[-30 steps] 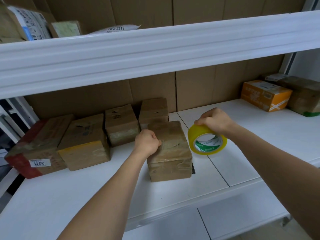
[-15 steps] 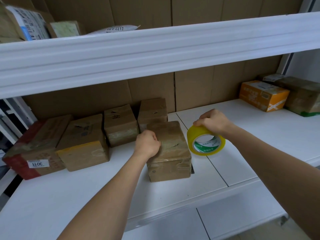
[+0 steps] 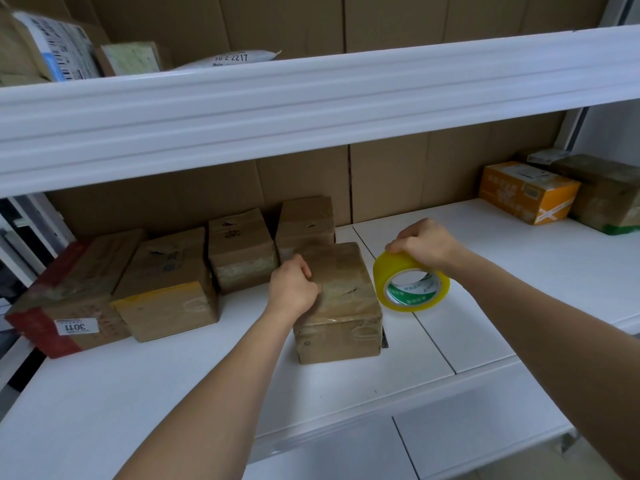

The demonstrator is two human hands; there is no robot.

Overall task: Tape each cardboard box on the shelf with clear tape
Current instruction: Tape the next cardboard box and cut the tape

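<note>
Left hand (image 3: 292,292) curled, grip pinching at front box (image 3: 341,306) top, right hand (image 3: 427,242) gripping tape roll (image 3: 410,285) from above

**One head view, aimed down at the shelf**

The head camera looks forward and down from above the forearms, close to the white shelf (image 3: 194,382) (wide-angle, edges bowed). The upper shelf (image 3: 311,98) crosses near the top.

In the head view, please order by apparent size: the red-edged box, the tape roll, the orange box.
1. red-edged box, largest
2. orange box, though it lies farther away, so unsure
3. tape roll, smallest
</note>
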